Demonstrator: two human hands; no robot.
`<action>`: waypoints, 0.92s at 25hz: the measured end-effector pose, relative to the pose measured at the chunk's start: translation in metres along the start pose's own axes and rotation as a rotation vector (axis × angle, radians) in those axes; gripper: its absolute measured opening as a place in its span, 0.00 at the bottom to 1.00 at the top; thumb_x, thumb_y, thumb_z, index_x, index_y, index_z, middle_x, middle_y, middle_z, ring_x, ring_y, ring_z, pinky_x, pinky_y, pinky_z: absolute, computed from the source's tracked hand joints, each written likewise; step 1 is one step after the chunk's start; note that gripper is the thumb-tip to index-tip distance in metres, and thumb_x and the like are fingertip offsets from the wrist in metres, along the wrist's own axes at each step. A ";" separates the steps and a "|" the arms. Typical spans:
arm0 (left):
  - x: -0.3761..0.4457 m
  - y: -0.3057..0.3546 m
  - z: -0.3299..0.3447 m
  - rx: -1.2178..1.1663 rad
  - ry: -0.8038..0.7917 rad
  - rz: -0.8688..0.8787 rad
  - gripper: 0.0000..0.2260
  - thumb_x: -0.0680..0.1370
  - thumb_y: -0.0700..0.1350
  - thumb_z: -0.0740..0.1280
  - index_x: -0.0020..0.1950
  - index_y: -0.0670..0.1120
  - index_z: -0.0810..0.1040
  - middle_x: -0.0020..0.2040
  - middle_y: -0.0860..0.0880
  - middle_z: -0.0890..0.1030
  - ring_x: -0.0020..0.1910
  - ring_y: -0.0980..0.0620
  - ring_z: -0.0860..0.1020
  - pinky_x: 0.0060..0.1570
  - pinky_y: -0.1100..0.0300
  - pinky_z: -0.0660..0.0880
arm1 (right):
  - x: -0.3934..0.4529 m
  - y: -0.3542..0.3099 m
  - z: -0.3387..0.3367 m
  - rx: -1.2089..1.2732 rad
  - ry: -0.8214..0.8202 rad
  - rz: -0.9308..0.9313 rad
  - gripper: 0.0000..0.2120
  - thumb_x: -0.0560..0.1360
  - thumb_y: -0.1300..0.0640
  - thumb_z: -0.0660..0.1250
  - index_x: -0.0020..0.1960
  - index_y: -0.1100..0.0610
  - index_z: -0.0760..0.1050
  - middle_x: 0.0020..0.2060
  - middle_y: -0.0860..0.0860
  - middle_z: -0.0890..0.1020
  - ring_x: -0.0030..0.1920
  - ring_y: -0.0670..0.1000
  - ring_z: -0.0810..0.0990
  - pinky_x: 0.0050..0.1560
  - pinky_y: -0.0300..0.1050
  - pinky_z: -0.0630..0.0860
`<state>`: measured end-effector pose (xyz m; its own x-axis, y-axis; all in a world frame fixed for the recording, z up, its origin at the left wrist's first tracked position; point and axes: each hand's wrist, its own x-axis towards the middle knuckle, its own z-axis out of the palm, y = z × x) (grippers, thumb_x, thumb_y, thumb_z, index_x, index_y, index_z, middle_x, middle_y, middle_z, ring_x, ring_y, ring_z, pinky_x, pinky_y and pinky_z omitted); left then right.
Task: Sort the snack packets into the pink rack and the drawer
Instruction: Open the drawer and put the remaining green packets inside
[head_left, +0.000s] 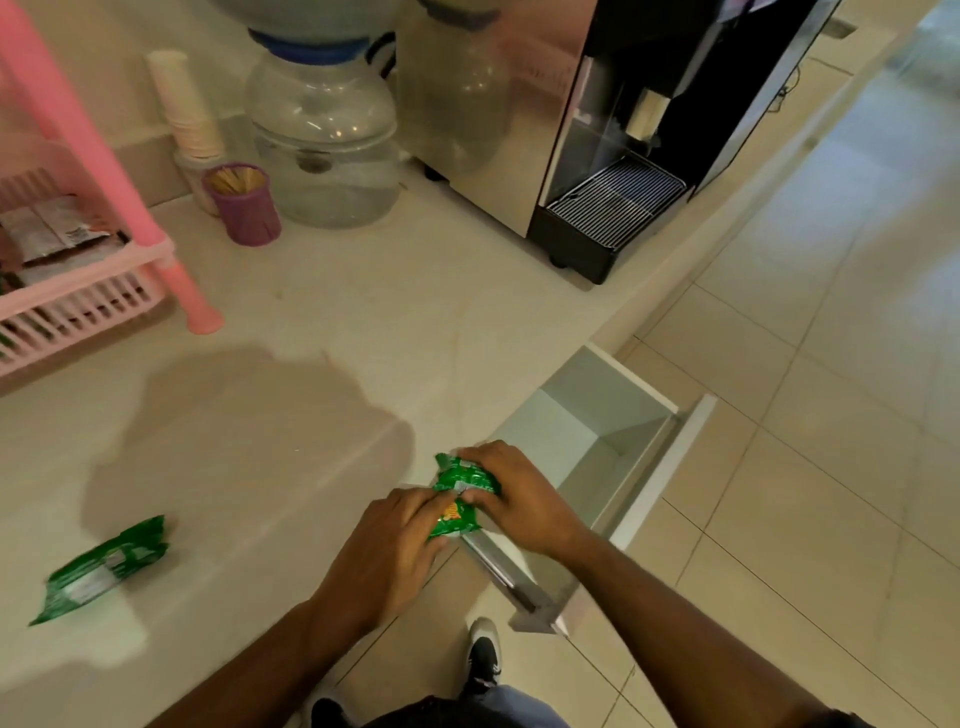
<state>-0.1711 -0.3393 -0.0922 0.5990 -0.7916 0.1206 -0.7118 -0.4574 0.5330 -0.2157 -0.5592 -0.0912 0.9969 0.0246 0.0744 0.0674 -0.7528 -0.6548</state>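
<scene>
Hands: left hand (395, 540) and right hand (514, 493) together, both gripping green packets (460, 493) | place: counter (311, 364) edge, over open drawer (613, 441) | spare packet (104, 569) lies well left, nearer left hand

One head-worn wide-angle view looks steeply down, close over the counter (311, 364) edge and floor (831, 415).

Glossy green foil is seen on the packet (460, 499); beside it, a smooth matt drawer (597, 415); slatted plastic forms the pink rack (78, 306).
</scene>
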 end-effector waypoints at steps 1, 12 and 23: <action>0.013 0.011 0.008 -0.015 -0.006 0.024 0.22 0.78 0.53 0.63 0.70 0.48 0.74 0.60 0.51 0.77 0.55 0.53 0.76 0.53 0.58 0.75 | -0.005 0.016 -0.015 -0.002 -0.012 0.018 0.19 0.80 0.48 0.66 0.68 0.55 0.74 0.56 0.50 0.79 0.56 0.47 0.75 0.59 0.39 0.70; 0.135 0.047 0.134 -0.110 -0.375 -0.361 0.19 0.80 0.48 0.66 0.69 0.43 0.71 0.62 0.45 0.68 0.57 0.49 0.75 0.61 0.56 0.73 | 0.023 0.182 -0.069 -0.431 -0.635 0.319 0.17 0.76 0.57 0.67 0.65 0.55 0.76 0.55 0.54 0.73 0.56 0.56 0.75 0.54 0.54 0.75; 0.173 0.017 0.240 0.155 -0.764 -0.637 0.17 0.80 0.52 0.64 0.67 0.47 0.71 0.65 0.45 0.73 0.64 0.44 0.71 0.61 0.50 0.70 | 0.049 0.254 -0.001 -0.681 -0.984 0.182 0.19 0.77 0.52 0.68 0.67 0.54 0.71 0.62 0.55 0.74 0.60 0.57 0.75 0.61 0.55 0.71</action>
<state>-0.1673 -0.5812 -0.2636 0.5275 -0.4037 -0.7476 -0.4129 -0.8908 0.1897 -0.1494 -0.7500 -0.2531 0.6131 0.1493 -0.7758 0.1835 -0.9820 -0.0440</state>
